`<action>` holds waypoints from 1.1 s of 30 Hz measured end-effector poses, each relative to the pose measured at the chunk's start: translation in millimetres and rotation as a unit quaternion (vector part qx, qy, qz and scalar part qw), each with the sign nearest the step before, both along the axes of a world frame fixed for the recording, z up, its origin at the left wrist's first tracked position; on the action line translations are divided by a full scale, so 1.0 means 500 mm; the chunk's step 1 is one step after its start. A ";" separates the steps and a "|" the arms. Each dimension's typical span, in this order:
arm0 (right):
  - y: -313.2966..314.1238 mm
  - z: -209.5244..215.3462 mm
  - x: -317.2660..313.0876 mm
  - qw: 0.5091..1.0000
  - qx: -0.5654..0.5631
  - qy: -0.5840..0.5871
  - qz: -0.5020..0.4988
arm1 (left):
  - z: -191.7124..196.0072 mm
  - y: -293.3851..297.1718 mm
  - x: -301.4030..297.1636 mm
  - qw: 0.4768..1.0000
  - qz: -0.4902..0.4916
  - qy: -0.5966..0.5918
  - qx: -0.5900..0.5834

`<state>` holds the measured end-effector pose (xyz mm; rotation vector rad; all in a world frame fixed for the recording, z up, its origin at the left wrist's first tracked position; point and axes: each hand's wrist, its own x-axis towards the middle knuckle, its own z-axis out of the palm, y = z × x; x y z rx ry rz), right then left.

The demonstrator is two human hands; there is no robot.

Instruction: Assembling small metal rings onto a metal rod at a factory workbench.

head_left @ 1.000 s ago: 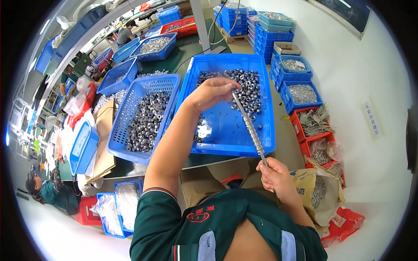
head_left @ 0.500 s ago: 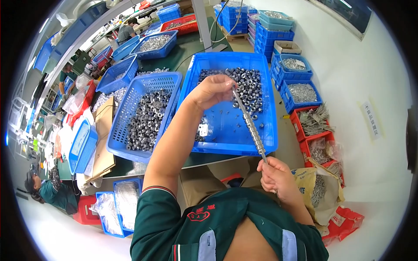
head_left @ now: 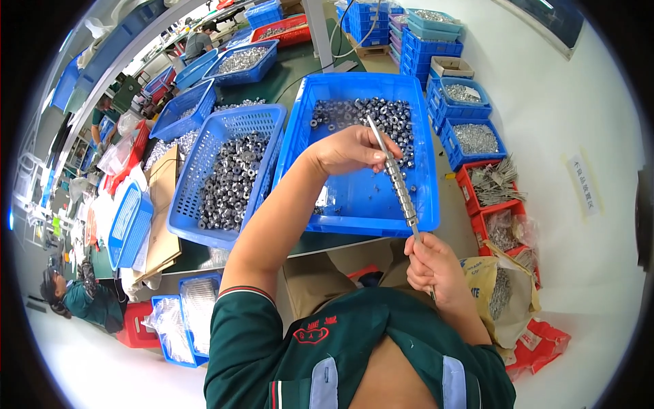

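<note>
The right hand grips the lower end of the tilted metal rod, apparently to steady its stacked metal rings, while the left hand pinches around the upper rod over the blue tray, presumably keeping loose nuts within reach.

Runs aslant as a thin, straight, silvery rod from beyond the left hand down into the curled right hand. Shows bare past the left hand's fingertips and just above the right hand, and juts slightly below the latter. In between, bears a row of shiny, round rings, threaded around it one after another.
</note>
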<state>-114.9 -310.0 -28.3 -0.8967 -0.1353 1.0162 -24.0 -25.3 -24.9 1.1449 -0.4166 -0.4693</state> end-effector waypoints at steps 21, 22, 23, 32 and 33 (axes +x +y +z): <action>-0.037 -0.025 0.003 0.997 -0.041 -0.034 -0.053 | -0.165 0.037 0.082 0.644 0.323 -0.151 0.677; -0.038 -0.026 0.004 0.997 -0.039 -0.033 -0.055 | -0.153 0.035 0.079 0.644 0.320 -0.153 0.678; -0.038 -0.026 0.005 0.997 -0.038 -0.032 -0.059 | -0.140 0.033 0.075 0.652 0.290 -0.127 0.689; -0.040 -0.035 0.004 0.998 -0.031 -0.028 -0.048 | -0.137 0.032 0.062 0.678 0.258 -0.129 0.676; -0.037 -0.035 0.003 0.998 -0.034 -0.028 -0.046 | -0.144 0.035 0.062 0.679 0.263 -0.135 0.672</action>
